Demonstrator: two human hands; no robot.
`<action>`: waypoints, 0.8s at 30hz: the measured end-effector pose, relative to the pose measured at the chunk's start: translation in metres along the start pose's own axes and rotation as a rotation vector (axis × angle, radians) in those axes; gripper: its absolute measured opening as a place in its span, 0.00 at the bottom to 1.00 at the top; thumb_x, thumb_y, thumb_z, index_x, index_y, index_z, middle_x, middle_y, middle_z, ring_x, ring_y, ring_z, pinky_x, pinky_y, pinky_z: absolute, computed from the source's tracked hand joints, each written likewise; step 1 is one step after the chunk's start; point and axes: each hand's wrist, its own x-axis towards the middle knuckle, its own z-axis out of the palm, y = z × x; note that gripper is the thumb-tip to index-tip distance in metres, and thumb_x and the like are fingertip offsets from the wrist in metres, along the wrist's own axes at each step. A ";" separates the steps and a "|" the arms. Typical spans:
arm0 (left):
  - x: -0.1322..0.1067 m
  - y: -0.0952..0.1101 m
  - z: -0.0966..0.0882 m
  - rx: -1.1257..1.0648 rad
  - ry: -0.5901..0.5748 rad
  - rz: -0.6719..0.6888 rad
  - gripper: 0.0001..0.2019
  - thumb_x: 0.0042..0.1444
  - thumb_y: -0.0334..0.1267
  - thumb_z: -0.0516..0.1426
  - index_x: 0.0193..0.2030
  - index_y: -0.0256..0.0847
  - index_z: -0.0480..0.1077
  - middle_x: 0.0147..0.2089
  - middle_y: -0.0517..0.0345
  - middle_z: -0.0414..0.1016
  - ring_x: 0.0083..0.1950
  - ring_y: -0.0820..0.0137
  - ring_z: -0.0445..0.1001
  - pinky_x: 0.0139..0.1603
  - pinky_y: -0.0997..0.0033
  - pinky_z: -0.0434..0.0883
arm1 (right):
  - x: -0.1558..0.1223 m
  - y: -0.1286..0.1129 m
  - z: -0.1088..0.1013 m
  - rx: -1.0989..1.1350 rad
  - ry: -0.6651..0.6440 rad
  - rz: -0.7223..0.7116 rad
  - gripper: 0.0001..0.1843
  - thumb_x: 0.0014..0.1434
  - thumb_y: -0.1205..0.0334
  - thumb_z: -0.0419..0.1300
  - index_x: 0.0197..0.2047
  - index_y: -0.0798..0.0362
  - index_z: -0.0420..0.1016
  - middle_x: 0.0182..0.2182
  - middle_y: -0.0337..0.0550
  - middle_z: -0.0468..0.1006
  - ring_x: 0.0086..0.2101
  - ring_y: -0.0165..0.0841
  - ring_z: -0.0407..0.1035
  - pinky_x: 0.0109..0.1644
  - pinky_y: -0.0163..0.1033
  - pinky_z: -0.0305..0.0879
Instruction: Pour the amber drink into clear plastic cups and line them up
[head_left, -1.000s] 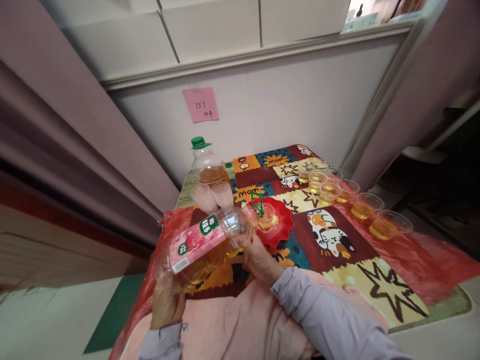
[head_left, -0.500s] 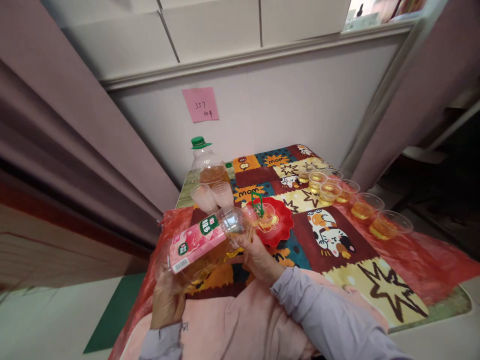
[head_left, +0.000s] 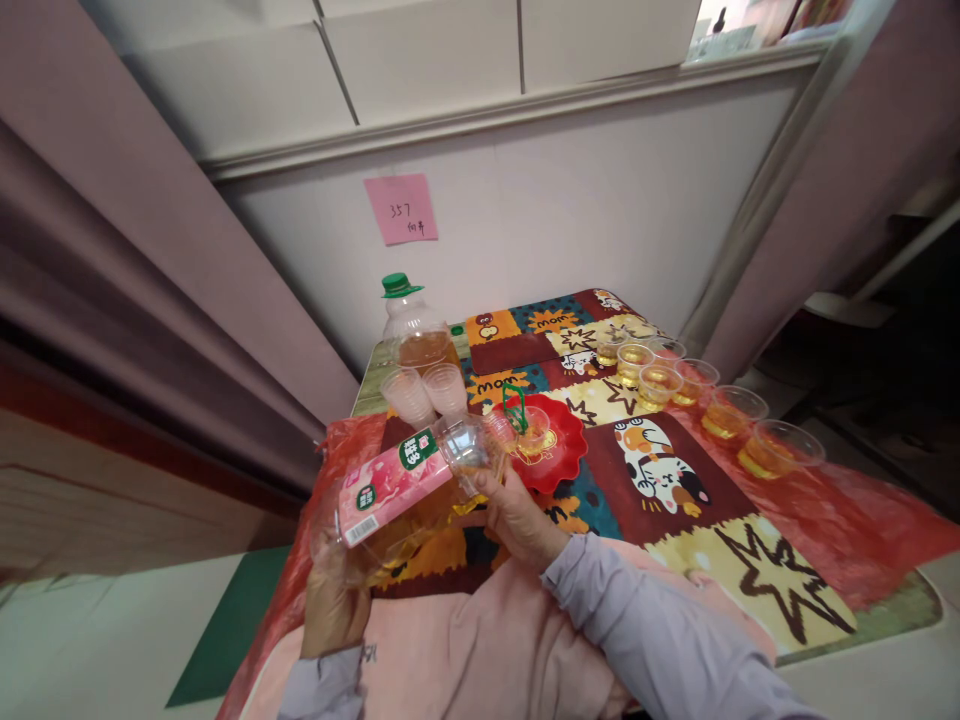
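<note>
A clear plastic bottle (head_left: 409,490) with a pink label and amber liquid lies tilted, its mouth pointing toward a small clear cup (head_left: 534,427) standing on a red plate (head_left: 566,445). My left hand (head_left: 334,590) is wrapped round the bottle's base from below. My right hand (head_left: 514,515) grips the bottle near its neck, fingers closed. A green cap ring (head_left: 514,405) hangs at the bottle's mouth.
A second bottle with a green cap (head_left: 412,335) stands at the table's far left, with two stacks of clear cups (head_left: 426,393) before it. Several cups of amber liquid (head_left: 686,392) line the right side. A patterned cloth (head_left: 675,480) covers the table; a pink note (head_left: 402,208) is on the wall.
</note>
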 end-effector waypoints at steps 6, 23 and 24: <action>0.002 -0.003 -0.003 0.023 -0.047 0.042 0.35 0.51 0.57 0.75 0.65 0.50 0.78 0.67 0.54 0.81 0.71 0.48 0.76 0.65 0.55 0.81 | 0.000 -0.002 0.002 -0.012 -0.007 0.004 0.49 0.55 0.43 0.79 0.74 0.37 0.65 0.65 0.44 0.79 0.58 0.48 0.78 0.40 0.46 0.87; 0.001 -0.003 -0.005 0.029 -0.066 0.060 0.32 0.59 0.52 0.72 0.68 0.48 0.76 0.71 0.54 0.78 0.72 0.47 0.75 0.60 0.56 0.84 | -0.001 -0.002 0.001 -0.008 0.012 0.006 0.50 0.54 0.43 0.79 0.74 0.36 0.64 0.63 0.44 0.80 0.55 0.46 0.80 0.38 0.43 0.87; 0.001 -0.003 -0.006 0.025 -0.073 0.059 0.32 0.59 0.52 0.72 0.68 0.48 0.76 0.71 0.54 0.78 0.72 0.47 0.75 0.60 0.57 0.84 | -0.001 -0.002 0.002 -0.008 0.011 0.005 0.49 0.54 0.43 0.79 0.74 0.36 0.64 0.62 0.44 0.80 0.55 0.46 0.80 0.38 0.43 0.87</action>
